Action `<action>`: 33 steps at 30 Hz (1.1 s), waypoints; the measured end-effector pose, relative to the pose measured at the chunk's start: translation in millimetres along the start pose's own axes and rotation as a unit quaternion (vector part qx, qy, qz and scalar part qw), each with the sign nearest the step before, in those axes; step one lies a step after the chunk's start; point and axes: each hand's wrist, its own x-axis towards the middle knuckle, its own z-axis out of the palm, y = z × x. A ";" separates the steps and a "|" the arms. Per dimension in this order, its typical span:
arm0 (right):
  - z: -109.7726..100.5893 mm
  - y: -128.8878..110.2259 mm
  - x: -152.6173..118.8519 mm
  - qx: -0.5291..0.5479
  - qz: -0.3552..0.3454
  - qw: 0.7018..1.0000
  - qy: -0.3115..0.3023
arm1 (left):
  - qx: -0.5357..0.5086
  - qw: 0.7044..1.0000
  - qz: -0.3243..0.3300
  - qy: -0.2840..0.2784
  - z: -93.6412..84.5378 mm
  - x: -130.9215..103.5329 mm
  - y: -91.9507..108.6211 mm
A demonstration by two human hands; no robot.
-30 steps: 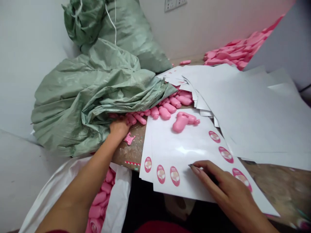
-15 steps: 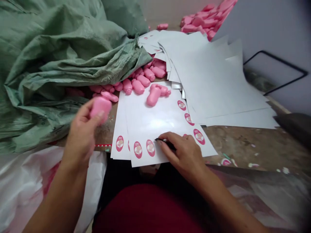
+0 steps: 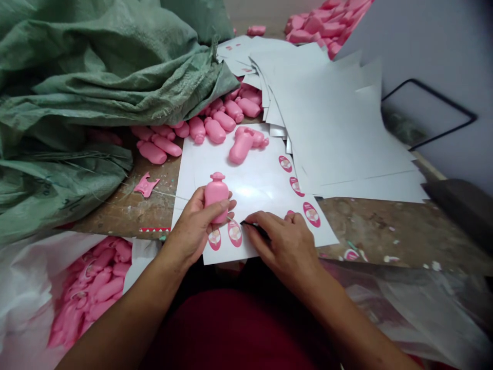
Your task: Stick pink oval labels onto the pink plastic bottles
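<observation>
The left hand (image 3: 196, 226) is closed around a small pink bottle (image 3: 216, 194), holding it upright with the cap on top, just above the near edge of a white sticker sheet (image 3: 254, 187) that lies on the counter (image 3: 385, 226). The right hand (image 3: 287, 244) rests on the same sheet close beside the left, its fingers curled and pinching a thin dark tool (image 3: 254, 228) whose tip points toward an oval pink sticker (image 3: 234, 233) near the sheet's front edge; a second sticker (image 3: 214, 239) sits partly under the left hand's thumb, and more ovals (image 3: 296, 185) run along the sheet's right edge. At the far end of the sheet lies another pink bottle (image 3: 242, 145) on its side, and behind it a loose heap of bottles (image 3: 215, 126) spills from under a crumpled green sack (image 3: 96, 87). A spread of blank white sheets (image 3: 339, 118) overlaps to the right, with a further pink pile (image 3: 323, 23) beyond. Down at the left, a white bag (image 3: 31, 277) holds more pink bottles (image 3: 96, 288). A small pink scrap (image 3: 145, 185) lies on the bare counter.
</observation>
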 end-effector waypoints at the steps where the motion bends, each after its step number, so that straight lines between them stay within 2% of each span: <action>1: -0.2 -0.4 0.0 -0.002 0.000 1.000 0.001 | -0.001 1.000 -0.003 -0.002 -0.3 0.1 0.0; 9: 2.1 -4.6 3.5 -0.042 0.004 0.999 0.014 | 0.002 1.000 -0.012 -0.016 -1.5 -0.2 0.2; 18: 1.3 2.1 7.7 0.072 0.062 0.994 -0.058 | -0.024 0.999 -0.029 -0.016 -2.5 0.2 2.8; 24: 1.2 0.6 7.1 0.003 0.036 0.999 -0.035 | -0.077 0.996 -0.045 -0.009 -2.2 1.4 6.8; 27: 5.1 -0.9 8.7 0.004 0.033 0.999 -0.039 | -0.087 0.995 -0.045 -0.005 -1.5 1.6 7.2; 29: 5.0 -1.2 11.3 0.028 0.068 0.996 -0.045 | -0.091 0.995 -0.041 -0.003 -1.3 1.7 7.0; 31: 0.7 -0.8 14.4 0.112 0.131 0.983 -0.068 | -0.096 0.995 -0.036 0.004 -1.4 2.0 6.6; 33: -7.5 0.4 17.5 0.254 0.205 0.940 -0.097 | -0.096 0.995 -0.031 0.010 -1.6 2.5 6.0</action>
